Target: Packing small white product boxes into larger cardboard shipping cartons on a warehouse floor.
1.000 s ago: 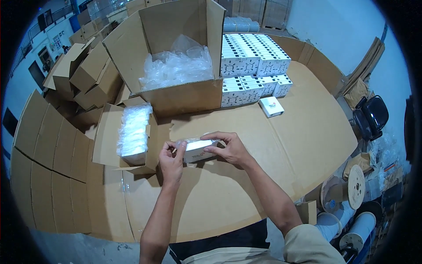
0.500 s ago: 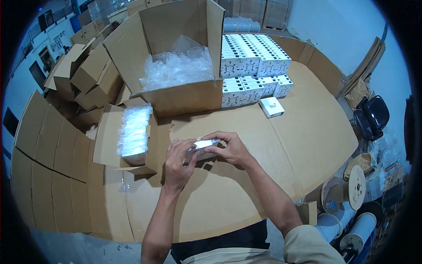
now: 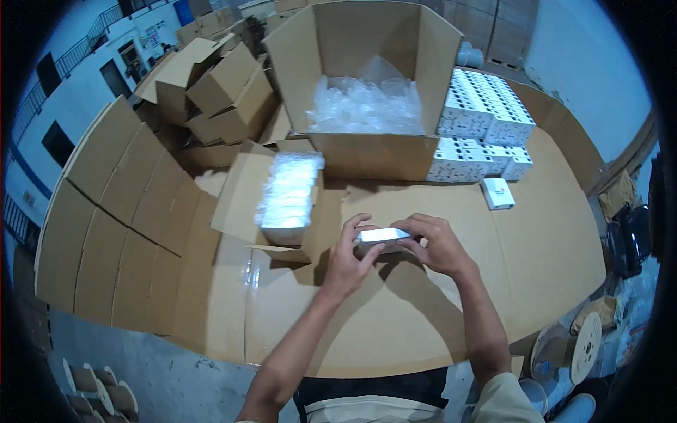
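Between my two hands is a small white box (image 3: 383, 235), held just above the cardboard-covered table; its top catches the light. My left hand (image 3: 345, 262) grips its left end, with the thumb along the near side. On the right end, the fingers and thumb of my right hand (image 3: 438, 247) are closed round the box. Beyond my left hand stands an open carton (image 3: 236, 201) holding a row of bubble-wrapped packs (image 3: 289, 189). A single white box (image 3: 497, 194) lies by itself farther right, in front of stacked white boxes (image 3: 486, 106).
A large open carton (image 3: 374, 156) with clear plastic bags (image 3: 367, 104) stands at the back of the table (image 3: 437, 310). Upright cardboard (image 3: 116, 233) walls the left side. Empty cartons (image 3: 211, 92) pile up behind it. Cable spools (image 3: 585, 349) stand on the floor at lower right.
The view has turned left, so the scene sits farther right in the picture. Both hands keep hold of the small white box, and more of its bright top shows.
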`<state>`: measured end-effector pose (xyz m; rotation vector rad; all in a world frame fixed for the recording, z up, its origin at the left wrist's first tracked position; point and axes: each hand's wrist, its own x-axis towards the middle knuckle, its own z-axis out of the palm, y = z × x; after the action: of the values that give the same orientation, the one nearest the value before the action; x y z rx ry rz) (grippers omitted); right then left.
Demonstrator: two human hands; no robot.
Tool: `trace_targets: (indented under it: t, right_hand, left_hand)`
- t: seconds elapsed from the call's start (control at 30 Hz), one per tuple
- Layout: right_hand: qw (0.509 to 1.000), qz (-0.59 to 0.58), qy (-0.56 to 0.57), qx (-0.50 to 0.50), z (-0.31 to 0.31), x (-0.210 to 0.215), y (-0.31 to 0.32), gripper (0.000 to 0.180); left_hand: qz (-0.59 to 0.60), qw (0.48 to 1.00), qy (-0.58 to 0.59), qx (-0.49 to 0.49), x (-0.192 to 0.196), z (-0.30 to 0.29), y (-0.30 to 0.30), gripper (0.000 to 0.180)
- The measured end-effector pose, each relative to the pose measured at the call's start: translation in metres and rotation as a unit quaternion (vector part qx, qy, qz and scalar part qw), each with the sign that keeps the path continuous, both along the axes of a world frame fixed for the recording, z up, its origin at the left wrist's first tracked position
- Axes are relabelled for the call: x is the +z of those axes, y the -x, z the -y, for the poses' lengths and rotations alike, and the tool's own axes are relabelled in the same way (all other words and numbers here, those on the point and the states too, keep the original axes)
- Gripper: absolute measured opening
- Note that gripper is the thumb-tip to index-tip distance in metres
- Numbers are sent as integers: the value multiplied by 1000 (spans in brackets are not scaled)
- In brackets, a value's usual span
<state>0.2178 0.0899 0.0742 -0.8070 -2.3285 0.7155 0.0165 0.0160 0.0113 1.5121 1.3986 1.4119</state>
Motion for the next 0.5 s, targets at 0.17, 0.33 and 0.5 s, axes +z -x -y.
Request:
trace_targets:
  t: [0.17, 0.33, 0.5]
  right_hand:
    - [998, -62, -16, -29, -8, 2, 17, 31]
    - [957, -276, 93, -10, -1, 9, 68, 33]
    - [896, -404, 178, 50, 17, 7, 126, 29]
  left_hand:
    - [-259, 964, -9, 57, -5, 82, 14, 85]
    - [-413, 905, 98, 12, 17, 162, 27, 65]
    - [-385, 918, 89, 41, 10, 172, 31, 54]
